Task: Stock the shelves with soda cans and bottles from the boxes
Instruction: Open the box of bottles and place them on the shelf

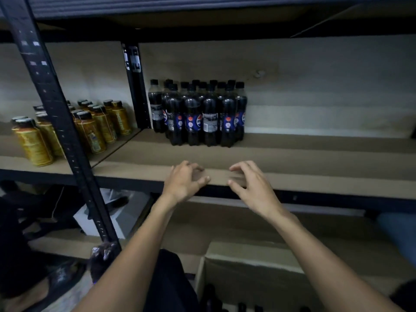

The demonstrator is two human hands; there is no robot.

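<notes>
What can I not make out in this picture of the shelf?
Head view:
- Cola bottles: front row hides the rear ones; count unclear.
- Golden bottles: the black post covers some.
- Box: contents dark, cut off by the bottom edge.
- Left hand and right hand: blurred; contact with the shelf board unclear.

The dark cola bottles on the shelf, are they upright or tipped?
Upright: the cola bottles all stand on their bases on the shelf, caps up.
</notes>
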